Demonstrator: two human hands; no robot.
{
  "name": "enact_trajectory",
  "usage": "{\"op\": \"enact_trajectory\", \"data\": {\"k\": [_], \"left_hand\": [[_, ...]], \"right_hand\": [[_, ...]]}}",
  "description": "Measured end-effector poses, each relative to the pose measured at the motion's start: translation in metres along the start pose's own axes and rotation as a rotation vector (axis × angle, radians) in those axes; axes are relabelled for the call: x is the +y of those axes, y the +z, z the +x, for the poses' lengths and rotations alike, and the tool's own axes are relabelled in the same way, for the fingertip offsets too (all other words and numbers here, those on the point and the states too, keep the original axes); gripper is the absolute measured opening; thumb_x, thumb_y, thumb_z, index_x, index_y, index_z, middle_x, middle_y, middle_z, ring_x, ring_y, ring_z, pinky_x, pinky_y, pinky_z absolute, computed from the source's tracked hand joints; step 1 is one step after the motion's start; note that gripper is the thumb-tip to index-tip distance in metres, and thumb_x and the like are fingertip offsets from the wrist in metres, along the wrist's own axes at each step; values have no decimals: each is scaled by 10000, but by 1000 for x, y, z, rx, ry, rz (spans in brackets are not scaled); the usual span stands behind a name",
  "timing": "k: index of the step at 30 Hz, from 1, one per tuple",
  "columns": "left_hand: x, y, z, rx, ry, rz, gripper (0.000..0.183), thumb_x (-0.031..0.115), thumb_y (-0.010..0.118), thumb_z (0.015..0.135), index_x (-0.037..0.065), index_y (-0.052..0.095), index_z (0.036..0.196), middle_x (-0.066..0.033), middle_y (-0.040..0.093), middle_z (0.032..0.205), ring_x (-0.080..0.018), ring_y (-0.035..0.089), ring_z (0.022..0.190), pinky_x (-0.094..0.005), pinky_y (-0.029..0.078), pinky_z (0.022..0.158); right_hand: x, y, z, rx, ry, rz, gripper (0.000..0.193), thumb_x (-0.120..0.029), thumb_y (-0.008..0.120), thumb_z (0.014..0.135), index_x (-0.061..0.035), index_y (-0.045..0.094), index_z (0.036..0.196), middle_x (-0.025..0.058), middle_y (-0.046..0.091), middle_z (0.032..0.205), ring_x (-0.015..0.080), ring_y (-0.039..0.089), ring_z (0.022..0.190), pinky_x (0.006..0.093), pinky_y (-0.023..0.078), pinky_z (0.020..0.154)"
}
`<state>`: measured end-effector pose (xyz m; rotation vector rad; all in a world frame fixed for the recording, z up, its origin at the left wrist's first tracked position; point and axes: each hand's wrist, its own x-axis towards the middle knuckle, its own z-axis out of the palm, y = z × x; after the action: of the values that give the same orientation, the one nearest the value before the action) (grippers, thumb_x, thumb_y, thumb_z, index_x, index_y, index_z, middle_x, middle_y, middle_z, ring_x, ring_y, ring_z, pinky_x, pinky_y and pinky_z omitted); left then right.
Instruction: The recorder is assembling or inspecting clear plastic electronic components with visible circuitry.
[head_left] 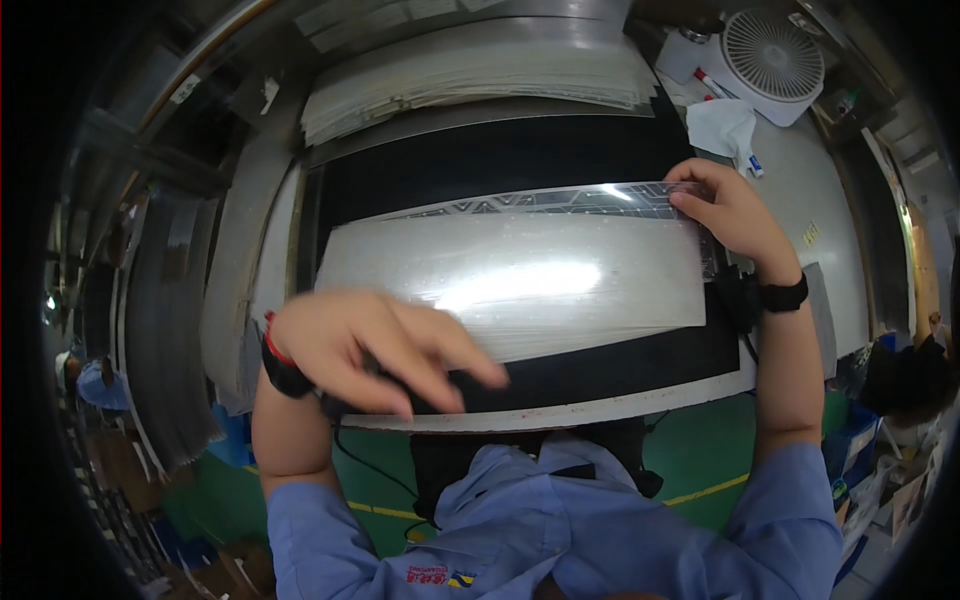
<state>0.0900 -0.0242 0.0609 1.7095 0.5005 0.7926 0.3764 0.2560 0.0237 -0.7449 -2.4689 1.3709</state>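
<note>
A stack of thin, glossy, translucent sheets lies on a black mat in front of me. Along its far side shows a narrow strip of clear patterned film with fine lines on it. My right hand pinches this film at its far right corner, thumb on top and fingers curled at the edge. Over the near left part of the stack hovers my left hand, smeared by motion. Its fingers are spread and nothing shows between them. Whether it touches the sheets I cannot tell.
Behind the black mat rests a larger pile of translucent sheets. At the far right stand a white fan, a crumpled white cloth and a marker pen. Tall stacks of grey sheets are on the left.
</note>
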Motion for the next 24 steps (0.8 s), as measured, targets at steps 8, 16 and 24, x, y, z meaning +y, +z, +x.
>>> {"op": "enact_trajectory", "data": {"k": [8,16,24], "left_hand": [[-12,-27,-37,755,-152,221,305,108,665,876,40,653,1173,-100,647,1142,-187,593,1039,-302,451,912],[-29,-77,-95,1247,-637,-42,451,380,452,1011,44,535,1301,-26,657,968,-68,585,789,-208,457,690],[-43,-74,-100,1176,-620,91,264,257,529,983,52,606,1130,53,625,830,0,486,631,-156,360,543]], "right_hand": [[6,-1,-1,18,-34,124,148,-75,615,891,-25,627,1030,-11,607,844,64,547,758,218,460,687],[7,-2,2,155,73,274,122,-89,584,932,-38,613,1039,-14,610,871,54,557,758,204,459,665],[12,-1,6,146,82,361,147,-92,578,939,-37,599,1073,-16,593,834,57,545,718,196,447,641]]}}
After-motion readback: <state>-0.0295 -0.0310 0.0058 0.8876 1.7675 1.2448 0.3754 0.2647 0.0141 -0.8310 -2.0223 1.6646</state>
